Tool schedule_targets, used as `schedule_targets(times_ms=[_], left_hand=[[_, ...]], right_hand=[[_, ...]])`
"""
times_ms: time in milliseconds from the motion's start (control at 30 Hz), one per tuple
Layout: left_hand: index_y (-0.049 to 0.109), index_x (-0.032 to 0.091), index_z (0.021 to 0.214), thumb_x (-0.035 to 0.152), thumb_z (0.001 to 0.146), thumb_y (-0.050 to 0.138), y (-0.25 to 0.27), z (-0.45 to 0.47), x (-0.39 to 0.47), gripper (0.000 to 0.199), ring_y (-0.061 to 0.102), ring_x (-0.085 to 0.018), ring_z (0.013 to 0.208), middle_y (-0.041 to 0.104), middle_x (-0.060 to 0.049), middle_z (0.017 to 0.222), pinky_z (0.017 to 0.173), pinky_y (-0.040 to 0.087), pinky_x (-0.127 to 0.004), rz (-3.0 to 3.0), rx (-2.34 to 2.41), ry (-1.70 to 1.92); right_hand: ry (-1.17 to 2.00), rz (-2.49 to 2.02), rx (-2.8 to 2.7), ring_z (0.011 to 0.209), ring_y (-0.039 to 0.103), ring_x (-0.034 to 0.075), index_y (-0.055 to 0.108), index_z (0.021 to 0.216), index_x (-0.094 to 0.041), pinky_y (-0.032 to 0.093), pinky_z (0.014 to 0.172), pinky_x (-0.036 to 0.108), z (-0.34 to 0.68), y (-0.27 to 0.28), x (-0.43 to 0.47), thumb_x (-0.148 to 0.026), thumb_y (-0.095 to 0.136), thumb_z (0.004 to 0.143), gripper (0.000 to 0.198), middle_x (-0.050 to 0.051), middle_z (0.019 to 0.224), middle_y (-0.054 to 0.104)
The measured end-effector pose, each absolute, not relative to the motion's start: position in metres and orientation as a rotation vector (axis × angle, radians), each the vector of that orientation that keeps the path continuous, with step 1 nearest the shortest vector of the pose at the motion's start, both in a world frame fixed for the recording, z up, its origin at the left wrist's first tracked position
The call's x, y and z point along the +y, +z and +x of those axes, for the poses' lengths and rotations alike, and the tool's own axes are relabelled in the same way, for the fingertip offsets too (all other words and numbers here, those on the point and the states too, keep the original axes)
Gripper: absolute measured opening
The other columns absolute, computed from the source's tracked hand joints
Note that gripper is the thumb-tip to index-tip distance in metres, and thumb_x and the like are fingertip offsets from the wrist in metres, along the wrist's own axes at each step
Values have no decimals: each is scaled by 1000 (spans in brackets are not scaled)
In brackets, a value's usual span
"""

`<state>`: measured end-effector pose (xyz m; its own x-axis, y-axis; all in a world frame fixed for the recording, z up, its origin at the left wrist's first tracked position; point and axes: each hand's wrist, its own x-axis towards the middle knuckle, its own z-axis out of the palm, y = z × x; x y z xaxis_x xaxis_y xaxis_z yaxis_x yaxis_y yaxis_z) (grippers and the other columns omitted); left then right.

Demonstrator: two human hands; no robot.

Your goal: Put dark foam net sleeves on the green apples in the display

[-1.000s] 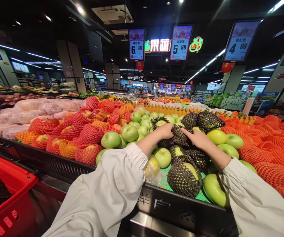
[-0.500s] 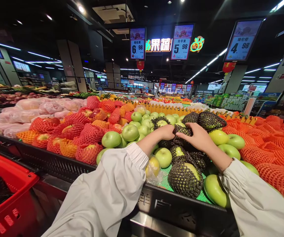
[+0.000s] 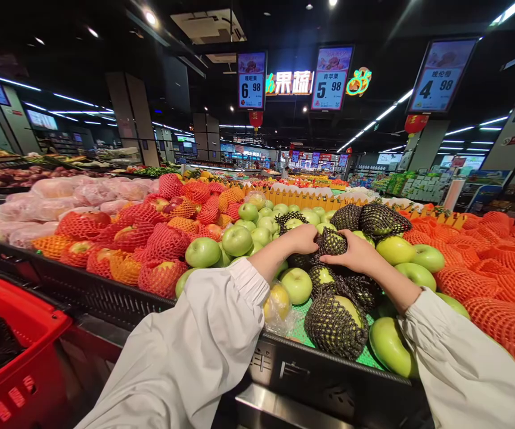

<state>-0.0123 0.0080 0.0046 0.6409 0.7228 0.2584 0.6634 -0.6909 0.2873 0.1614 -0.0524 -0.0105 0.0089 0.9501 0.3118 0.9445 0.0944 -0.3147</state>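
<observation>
My left hand [image 3: 303,240] and my right hand [image 3: 352,251] meet over the green fruit in the middle of the stand. Between them is an apple in a black foam net [image 3: 332,241]. The curled fingers of my left hand close on its left side, their tips partly hidden. On the right side, my right thumb and fingers wrap round the same netted apple. Just below lies a larger black-netted fruit [image 3: 335,326], with green skin showing through. Bare green apples [image 3: 296,285] surround my hands, and a yellowish fruit in clear plastic [image 3: 277,301] sits below my left wrist.
Red- and orange-netted apples [image 3: 163,245] are heaped to the left, orange-netted fruit [image 3: 503,280] to the right. The stand's black front edge [image 3: 302,369] runs below my forearms. A red basket [image 3: 25,351] with a black bag in it stands at lower left. Price screens [image 3: 332,77] hang overhead.
My right fingers have shifted slightly round the black-netted apple, and more of its net now shows between my hands. My left hand stays almost where it was.
</observation>
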Motion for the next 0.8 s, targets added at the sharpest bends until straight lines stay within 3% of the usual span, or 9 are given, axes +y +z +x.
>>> schedule_targets(times_ms=[167, 367, 433, 533, 600, 700, 800], left_hand=[[71, 9, 109, 7, 75, 62, 7, -11, 6, 35, 62, -18, 87, 71, -8, 106, 82, 47, -25, 2546, 963, 800], [70, 6, 113, 4, 76, 58, 4, -11, 10, 39, 59, -14, 77, 71, -7, 101, 77, 47, -25, 2402, 872, 804], [69, 7, 115, 2, 75, 55, 4, -11, 13, 42, 61, -15, 85, 71, -8, 108, 81, 47, -25, 2348, 819, 881], [67, 10, 116, -1, 75, 49, 7, -11, 14, 46, 59, -17, 112, 65, -9, 126, 97, 44, -24, 2230, 674, 1041], [65, 12, 118, 2, 80, 46, 9, -11, 13, 44, 57, -16, 116, 63, -7, 132, 98, 44, -24, 2133, 644, 1055], [63, 15, 119, 13, 90, 42, 11, -10, 8, 35, 60, -15, 101, 63, -6, 127, 80, 48, -22, 2025, 744, 974], [60, 16, 120, 29, 99, 41, 10, -9, 5, 31, 61, -14, 84, 64, -7, 119, 60, 45, -20, 1970, 809, 904]], right_hand=[[-47, -1867, -1940, 126, 52, 35, 44, 141, -4, 44, 102, 41, 164, -11, -50, -53, 84, 64, 100, 24, 140, 51], [-3, -1788, -1959, 111, 60, 32, 48, 134, -10, 48, 93, 40, 161, -11, -54, -47, 80, 65, 85, 16, 124, 62], [-100, -1687, -1941, 114, 57, 33, 47, 136, -12, 47, 96, 41, 160, -13, -55, -44, 80, 63, 86, 14, 126, 61], [-300, -1473, -1901, 119, 52, 34, 44, 143, -15, 44, 101, 44, 158, -14, -57, -41, 78, 63, 91, 13, 134, 56], [-440, -1334, -1882, 119, 51, 33, 45, 143, -15, 45, 101, 44, 158, -14, -59, -39, 76, 66, 86, 13, 134, 54], [-640, -1147, -1843, 116, 50, 33, 52, 135, -18, 46, 100, 44, 159, -12, -63, -37, 73, 70, 71, 14, 129, 54], [-768, -980, -1756, 116, 51, 34, 55, 130, -19, 45, 100, 48, 160, -9, -65, -39, 74, 72, 64, 14, 126, 54]])
